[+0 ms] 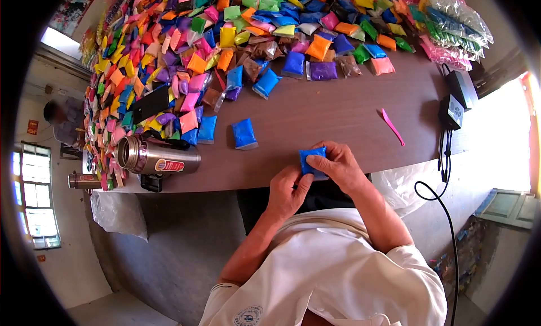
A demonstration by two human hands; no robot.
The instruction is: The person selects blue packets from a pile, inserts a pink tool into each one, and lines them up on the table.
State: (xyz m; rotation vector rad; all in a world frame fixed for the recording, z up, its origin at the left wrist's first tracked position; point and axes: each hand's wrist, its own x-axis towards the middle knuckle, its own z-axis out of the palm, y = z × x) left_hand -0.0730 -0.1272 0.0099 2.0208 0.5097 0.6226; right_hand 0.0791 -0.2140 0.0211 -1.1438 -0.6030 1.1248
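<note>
A small blue packet point(309, 159) is held over the table's front edge. My right hand point(340, 165) pinches it, with the thumb lying across its front. My left hand point(289, 189) is at the packet's lower left, thumb and fingers pressed together by its edge; whether it grips the packet is hard to make out. Another blue packet point(244, 134) lies by itself on the brown table point(338, 109), to the left of my hands. Beyond it spreads a large heap of colourful packets point(225, 39). A pink plastic knife point(392, 126) rests on the table at the right.
A steel flask point(163, 157) lies at the left front edge, near a black phone point(150, 105) on the heap. Black adapters point(452, 112) with a hanging cable point(451, 213) are at the right edge. Plastic bags hang below the table. Another person point(66, 120) is at the far left.
</note>
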